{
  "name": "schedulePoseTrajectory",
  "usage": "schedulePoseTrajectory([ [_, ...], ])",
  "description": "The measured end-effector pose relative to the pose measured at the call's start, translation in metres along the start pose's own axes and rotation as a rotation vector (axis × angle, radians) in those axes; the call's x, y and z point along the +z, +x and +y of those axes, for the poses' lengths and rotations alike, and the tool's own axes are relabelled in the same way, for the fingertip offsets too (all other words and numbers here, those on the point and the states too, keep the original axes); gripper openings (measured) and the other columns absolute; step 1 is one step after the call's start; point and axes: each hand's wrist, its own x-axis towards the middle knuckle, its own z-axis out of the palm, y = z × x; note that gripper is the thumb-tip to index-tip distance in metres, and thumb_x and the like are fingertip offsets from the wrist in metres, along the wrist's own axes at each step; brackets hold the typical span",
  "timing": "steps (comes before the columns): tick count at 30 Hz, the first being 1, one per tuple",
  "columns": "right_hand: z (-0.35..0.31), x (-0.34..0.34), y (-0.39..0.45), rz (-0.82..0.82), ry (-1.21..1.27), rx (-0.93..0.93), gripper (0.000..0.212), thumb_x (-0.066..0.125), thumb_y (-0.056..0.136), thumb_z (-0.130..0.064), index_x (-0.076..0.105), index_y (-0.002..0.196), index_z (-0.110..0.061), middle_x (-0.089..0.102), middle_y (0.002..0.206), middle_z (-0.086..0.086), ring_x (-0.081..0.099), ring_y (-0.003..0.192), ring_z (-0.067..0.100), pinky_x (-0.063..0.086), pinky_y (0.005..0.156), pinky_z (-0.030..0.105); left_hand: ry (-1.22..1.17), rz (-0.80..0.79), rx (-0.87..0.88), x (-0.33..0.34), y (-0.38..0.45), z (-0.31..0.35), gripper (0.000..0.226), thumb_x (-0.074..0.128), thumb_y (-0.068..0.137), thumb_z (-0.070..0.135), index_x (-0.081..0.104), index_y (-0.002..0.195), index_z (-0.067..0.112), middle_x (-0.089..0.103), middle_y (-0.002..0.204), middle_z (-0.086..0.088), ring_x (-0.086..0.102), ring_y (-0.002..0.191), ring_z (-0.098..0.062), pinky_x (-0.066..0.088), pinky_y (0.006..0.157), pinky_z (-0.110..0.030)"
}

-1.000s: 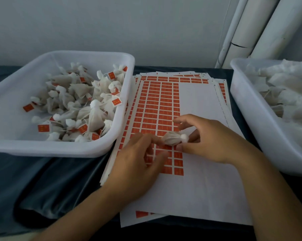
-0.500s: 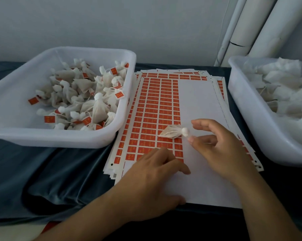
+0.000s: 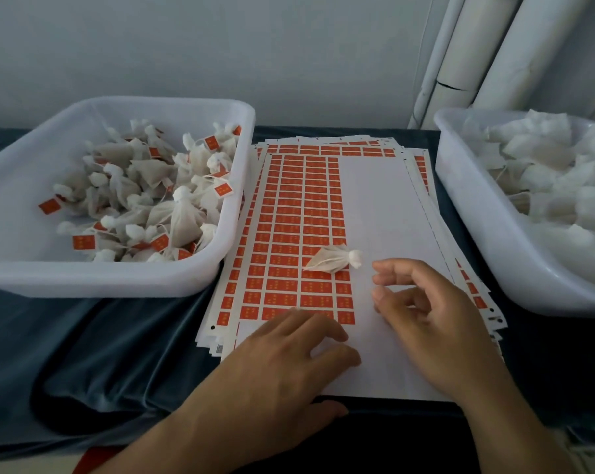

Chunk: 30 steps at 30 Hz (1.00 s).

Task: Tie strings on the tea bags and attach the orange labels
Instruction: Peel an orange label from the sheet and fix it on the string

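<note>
**One tied bag lies on the label sheets, just beyond the right hand**

A single tied tea bag [image 3: 333,261] lies loose on the top label sheet [image 3: 385,213], at the right edge of the orange labels [image 3: 299,217]. Its long axis runs nearly left to right: the knotted white tuft points right, toward the bare white part of the sheet, and the flatter body points left. No label can be seen on it.

The right hand [image 3: 429,309] is the nearer one. It hovers just below and to the right of the bag, fingers loosely curled and parted, holding nothing; its fingertips [image 3: 378,268] are near the tuft but apart from it. The left hand [image 3: 289,364] rests flat, fingers relaxed, on the lower edge of the sheet stack, further from the bag, its fingertips at the bottom row of labels.

By count: two hands, one bag on the sheets, and two white tubs on the bench. The left tub [image 3: 118,278] holds dozens of tied bags, many with orange labels. The right tub [image 3: 477,213] holds a heap of white bags with no labels in sight. The sheets form a stack of several; the exact number cannot be told.

The likely next step is peeling a label with the left hand and fixing it to this bag.
</note>
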Motion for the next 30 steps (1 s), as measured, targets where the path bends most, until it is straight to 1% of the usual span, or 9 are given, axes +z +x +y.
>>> schedulePoseTrajectory([
  [7, -0.005, 0.001, -0.015, -0.032, 0.069, -0.015, 0.027, 0.059, 0.085, -0.059, 0.063, 0.109, -0.047, 0.068, 0.107, -0.031, 0.069, 0.096, -0.002, 0.054, 0.069, 0.009, 0.029, 0.005, 0.029, -0.004, -0.002, 0.003, 0.044, 0.062, 0.093, 0.058, 0.055, 0.132, 0.039, 0.056, 0.136, 0.013, 0.056, 0.121, -0.005, 0.051, 0.088, -0.021],
  [10, -0.005, 0.000, -0.016, -0.078, 0.076, 0.010, 0.023, 0.060, 0.086, -0.058, 0.063, 0.107, -0.051, 0.069, 0.103, -0.029, 0.069, 0.096, -0.002, 0.055, 0.068, 0.010, 0.045, -0.030, 0.059, -0.006, -0.001, 0.003, 0.048, 0.060, 0.095, 0.058, 0.049, 0.138, 0.041, 0.050, 0.142, 0.012, 0.052, 0.124, -0.005, 0.052, 0.083, -0.022],
  [16, -0.011, -0.005, -0.020, -0.191, 0.062, 0.064, 0.037, 0.057, 0.081, -0.064, 0.065, 0.111, -0.044, 0.071, 0.100, -0.023, 0.071, 0.092, 0.002, 0.059, 0.075, 0.017, -0.019, 0.003, 0.064, -0.010, -0.002, 0.000, 0.037, 0.057, 0.096, 0.056, 0.055, 0.130, 0.042, 0.053, 0.137, 0.016, 0.052, 0.120, -0.001, 0.055, 0.085, -0.022],
  [19, -0.027, -0.020, -0.023, -0.388, 0.125, 0.115, 0.032, 0.055, 0.084, -0.062, 0.071, 0.100, -0.039, 0.075, 0.089, -0.010, 0.073, 0.079, 0.010, 0.058, 0.070, 0.022, -0.092, 0.075, 0.040, -0.012, -0.004, -0.002, 0.018, 0.059, 0.096, 0.048, 0.066, 0.106, 0.035, 0.060, 0.123, 0.016, 0.058, 0.107, 0.000, 0.058, 0.082, -0.023],
  [22, -0.040, -0.036, -0.032, -0.733, 0.187, 0.187, 0.027, 0.054, 0.100, -0.053, 0.074, 0.097, -0.036, 0.076, 0.088, 0.000, 0.073, 0.080, 0.013, 0.056, 0.070, 0.022, -0.128, 0.195, -0.014, -0.010, -0.004, -0.003, 0.013, 0.060, 0.096, 0.042, 0.065, 0.094, 0.030, 0.060, 0.115, 0.015, 0.061, 0.098, 0.000, 0.056, 0.080, -0.019],
  [25, -0.045, -0.026, -0.044, -0.885, 0.110, 0.207, 0.019, 0.057, 0.105, -0.032, 0.076, 0.105, -0.032, 0.077, 0.100, -0.008, 0.070, 0.087, -0.002, 0.050, 0.079, 0.011, -0.188, 0.348, -0.057, -0.010, -0.002, -0.003, 0.014, 0.062, 0.096, 0.038, 0.061, 0.090, 0.026, 0.059, 0.112, 0.014, 0.061, 0.099, -0.002, 0.052, 0.085, -0.019],
  [27, -0.040, -0.010, -0.045, -0.910, 0.011, 0.135, 0.024, 0.057, 0.105, -0.023, 0.072, 0.099, -0.040, 0.074, 0.090, -0.024, 0.063, 0.084, -0.014, 0.047, 0.080, 0.007, -0.182, 0.447, -0.071, -0.011, -0.002, -0.003, 0.016, 0.062, 0.096, 0.036, 0.062, 0.089, 0.022, 0.060, 0.109, 0.012, 0.061, 0.099, -0.005, 0.052, 0.083, -0.021],
  [29, -0.038, 0.002, -0.041, -0.832, 0.017, 0.121, 0.011, 0.062, 0.100, -0.041, 0.067, 0.104, -0.050, 0.071, 0.094, -0.032, 0.066, 0.093, -0.011, 0.049, 0.083, 0.010, -0.167, 0.535, -0.079, -0.012, -0.003, -0.002, 0.017, 0.063, 0.097, 0.033, 0.063, 0.089, 0.018, 0.060, 0.108, 0.011, 0.062, 0.100, -0.005, 0.052, 0.083, -0.020],
  [30, -0.039, 0.005, -0.038, -0.800, 0.100, 0.163, 0.027, 0.064, 0.092, -0.061, 0.062, 0.118, -0.053, 0.071, 0.108, -0.030, 0.069, 0.101, -0.005, 0.053, 0.088, 0.015, -0.154, 0.571, -0.078, -0.013, -0.004, -0.002, 0.018, 0.064, 0.097, 0.033, 0.064, 0.089, 0.017, 0.060, 0.108, 0.010, 0.062, 0.101, -0.006, 0.053, 0.084, -0.020],
])
